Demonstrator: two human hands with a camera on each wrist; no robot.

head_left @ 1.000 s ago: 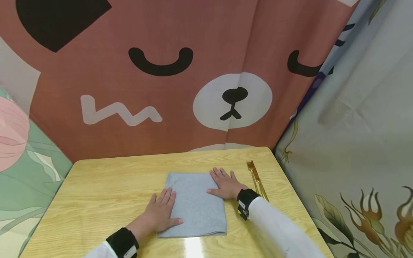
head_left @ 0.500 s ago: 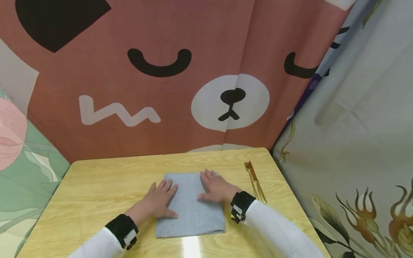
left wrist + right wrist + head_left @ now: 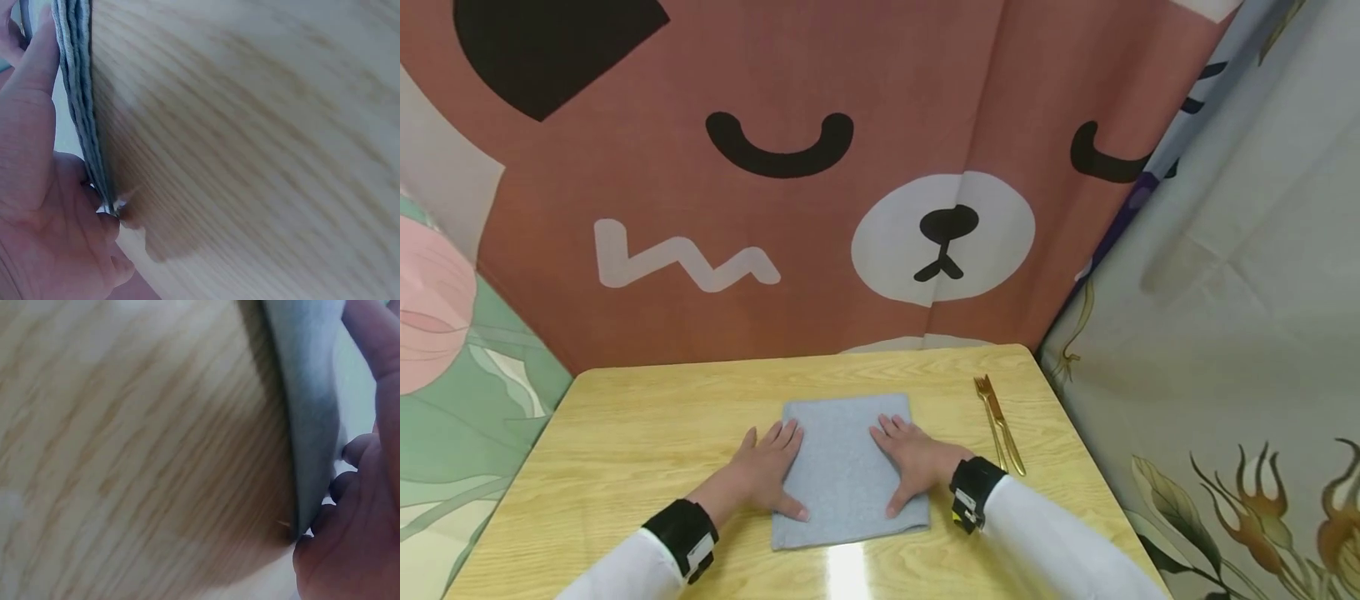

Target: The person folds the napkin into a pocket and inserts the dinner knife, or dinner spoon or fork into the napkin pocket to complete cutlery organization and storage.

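Note:
A grey-blue folded cloth (image 3: pixel 846 467) lies flat on the wooden table in the head view. My left hand (image 3: pixel 763 475) rests along its left edge, fingers extended and thumb on the cloth near the front left corner. On the right edge lies my right hand (image 3: pixel 917 458), fingers spread forward and thumb pointing toward the near edge. Several stacked layers show at the cloth's edge (image 3: pixel 81 94) beside the left hand (image 3: pixel 31 206) in the left wrist view. In the right wrist view, a smooth folded side of the cloth (image 3: pixel 312 400) runs along the right hand (image 3: pixel 353 531).
A gold fork (image 3: pixel 988 417) and a gold knife (image 3: pixel 1004 425) lie side by side on the table (image 3: pixel 662 433), right of the cloth. Behind the table hangs a brown curtain (image 3: pixel 820 325) with a bear print. A pale floral curtain (image 3: pixel 1217 358) hangs along the right.
My right hand has slid toward the near side, its thumb swinging down toward me. The left hand has shifted slightly forward and left. The cloth's far right corner is now uncovered.

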